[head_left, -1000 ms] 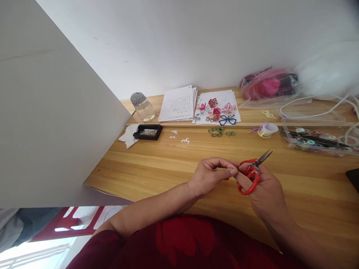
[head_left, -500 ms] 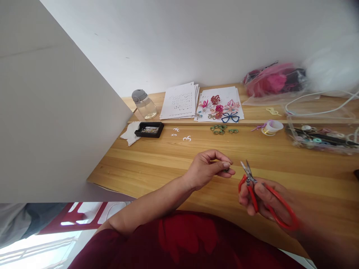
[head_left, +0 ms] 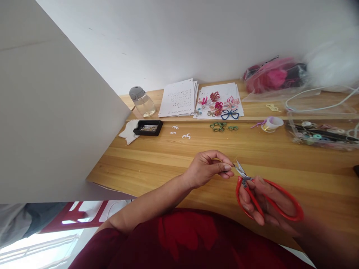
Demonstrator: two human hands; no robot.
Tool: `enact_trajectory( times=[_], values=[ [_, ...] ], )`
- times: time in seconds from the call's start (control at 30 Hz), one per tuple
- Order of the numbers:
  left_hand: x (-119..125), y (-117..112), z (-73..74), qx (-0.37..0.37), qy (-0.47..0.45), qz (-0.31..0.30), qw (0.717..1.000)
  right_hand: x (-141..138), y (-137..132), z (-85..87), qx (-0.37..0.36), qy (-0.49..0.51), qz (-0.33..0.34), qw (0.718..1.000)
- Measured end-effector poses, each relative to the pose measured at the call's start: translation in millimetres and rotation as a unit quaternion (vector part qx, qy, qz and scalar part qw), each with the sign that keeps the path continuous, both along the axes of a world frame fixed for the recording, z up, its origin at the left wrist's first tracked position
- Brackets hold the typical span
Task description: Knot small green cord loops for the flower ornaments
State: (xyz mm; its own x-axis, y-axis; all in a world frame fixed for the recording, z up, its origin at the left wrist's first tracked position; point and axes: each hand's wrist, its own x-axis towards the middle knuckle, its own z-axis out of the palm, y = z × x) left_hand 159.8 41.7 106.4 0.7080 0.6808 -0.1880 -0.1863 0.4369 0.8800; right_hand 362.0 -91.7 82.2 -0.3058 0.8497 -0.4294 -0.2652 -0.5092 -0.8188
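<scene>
My left hand (head_left: 211,168) is closed in a pinch over the wooden table, its fingertips on a small dark piece too hidden to name. In my right hand (head_left: 265,205) are red-handled scissors (head_left: 243,175), thumb and fingers in the loops. Their blades are slightly apart, with the tips right at my left fingertips. A thin thread or wire seems to stick out there. Beyond my hands lie several small green looped pieces (head_left: 218,126). White crescent cut-outs (head_left: 186,136) rest to their left.
A black tray (head_left: 148,128) on a white cloth and a bottle (head_left: 143,102) stand at the left. Paper sheets (head_left: 177,99) and colourful flower pieces (head_left: 218,105) lie at the back. A spool (head_left: 272,124), a clear box (head_left: 319,134) and bagged yarn (head_left: 275,76) are at the right.
The scissors have moved left, bringing their blades to my left fingertips, and the blades have closed somewhat. My left hand has barely moved.
</scene>
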Motion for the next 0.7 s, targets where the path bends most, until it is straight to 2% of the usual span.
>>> enact_trajectory(
  times=[0.27,0.43,0.57,0.7],
  values=[
    [-1,-3,-5.0,0.011,-0.017,-0.002,1.000,-12,8,7.1,0.035,0.010,-0.024,0.999],
    [-2,-1,-6.0,0.014,-0.014,-0.001,1.000,-12,4,3.2,0.025,-0.008,-0.036,0.999],
    [-3,-1,-5.3,0.015,-0.006,-0.007,1.000,-19,0,3.9,0.011,-0.059,-0.079,0.995],
    [-3,0,-8.6,-0.008,-0.002,0.006,1.000,-15,9,15.5,0.023,-0.124,-0.128,0.984]
  ],
)
